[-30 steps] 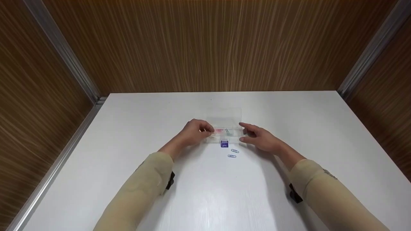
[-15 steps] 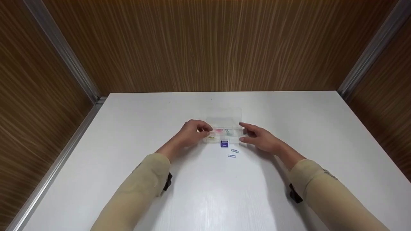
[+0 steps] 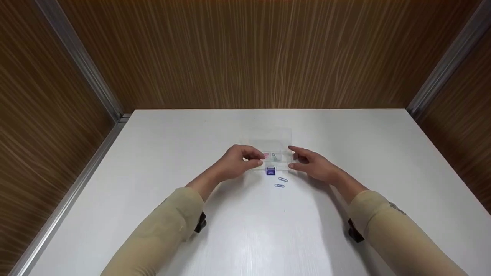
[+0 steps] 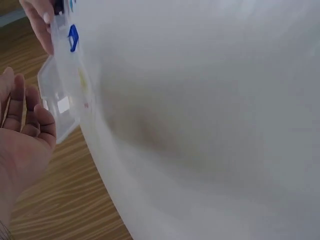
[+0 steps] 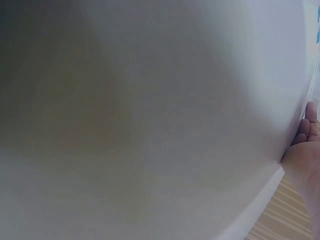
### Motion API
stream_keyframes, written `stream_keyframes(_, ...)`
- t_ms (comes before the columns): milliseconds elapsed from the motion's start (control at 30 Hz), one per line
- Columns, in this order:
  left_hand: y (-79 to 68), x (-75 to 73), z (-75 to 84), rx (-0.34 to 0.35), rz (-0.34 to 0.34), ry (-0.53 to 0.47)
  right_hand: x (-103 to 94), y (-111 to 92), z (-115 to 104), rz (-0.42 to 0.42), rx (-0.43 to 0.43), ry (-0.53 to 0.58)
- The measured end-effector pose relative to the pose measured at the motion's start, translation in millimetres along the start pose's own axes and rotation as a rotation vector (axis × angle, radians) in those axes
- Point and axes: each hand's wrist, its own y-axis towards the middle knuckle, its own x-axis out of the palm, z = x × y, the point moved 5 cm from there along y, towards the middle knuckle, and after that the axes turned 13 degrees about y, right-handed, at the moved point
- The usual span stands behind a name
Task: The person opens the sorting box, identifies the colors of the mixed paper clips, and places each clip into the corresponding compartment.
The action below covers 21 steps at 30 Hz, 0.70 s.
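A clear plastic compartment box sits mid-table, its transparent lid folded back. Pink pieces lie in a rear compartment, beside a greenish paper clip. At the front is a blue-purple latch. My left hand hovers over the box's left part, thumb and forefinger slightly apart with nothing visible between them. It hides the front left compartment; yellow shows through the box in the left wrist view. My right hand holds the box's right end between thumb and forefinger.
Two blue paper clips lie on the white table just in front of the box. A wood-grain panel rises behind the table, with more panels at both sides. Dark devices are strapped under both sleeves.
My left hand first drew back slightly left, showing yellow pieces in the front left compartment, then moved right over the box, covering them. The right hand keeps its hold; the head view shifted slightly.
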Motion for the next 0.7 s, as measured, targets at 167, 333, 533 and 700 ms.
stream_keyframes(167, -1.2, 19.6, 5.0, 0.032, -0.063, -0.005, -0.4, 0.4, -0.6, -0.006, 0.002, -0.009)
stream_keyframes(333, -0.6, 37.7, 3.9, 0.065, -0.098, -0.012, -0.1, -0.1, -0.1, -0.014, 0.004, 0.0)
stream_keyframes(533, 0.9, 53.2, 3.9, 0.073, -0.139, -0.033, -1.1, -0.3, -1.0, -0.009, -0.013, -0.01)
stream_keyframes(700, 2.5, 58.9, 2.7, 0.071, -0.143, -0.021, -1.5, 0.5, -2.0, -0.012, -0.021, -0.007)
